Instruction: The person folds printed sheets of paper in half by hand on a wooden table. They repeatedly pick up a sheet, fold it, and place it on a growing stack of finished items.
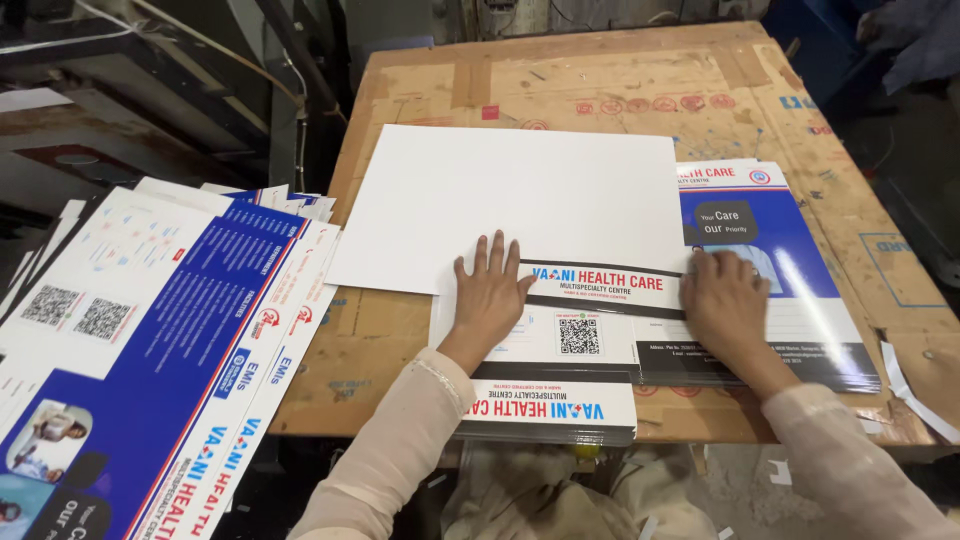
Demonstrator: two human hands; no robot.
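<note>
My left hand (487,292) lies flat, fingers spread, on a stack of printed folder sheets (580,345) at the near edge of a cardboard-covered table (620,85). Where a blank white sheet (520,205) folds over the stack, my right hand (722,297) presses down with curled fingers on the fold. The printed sheets are white, blue and red, with a square code pattern. The blue printed panel (770,245) sticks out to the right of the white sheet.
A fanned pile of the same printed sheets (150,350) slopes down at the left. Dark machine parts (150,90) stand behind it. Paper scraps (915,395) lie at the table's right corner, and a person's sleeve (920,40) shows at top right.
</note>
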